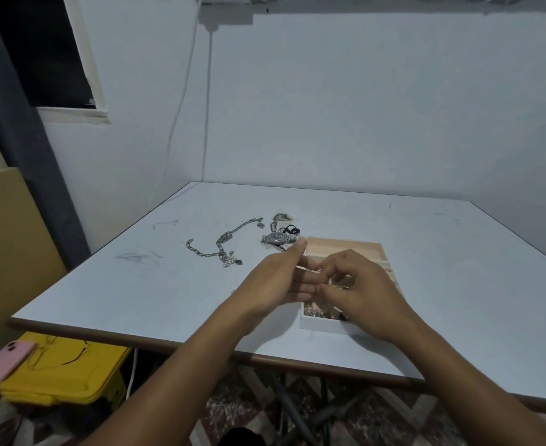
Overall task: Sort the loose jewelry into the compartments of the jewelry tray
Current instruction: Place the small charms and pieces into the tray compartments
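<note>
Your hands meet right above the jewelry tray (329,326). Your left hand (281,281) hangs over the tray's left wall, fingers straight and together, gripping nothing. Your right hand (358,291), over the tray's middle, curls its fingers and pinches a thin pale strand (307,268) that reaches your left fingers. On the bench (458,284), the watch (278,238) lies just beside the tray's far left corner, the silver chain (220,244) further left
</note>
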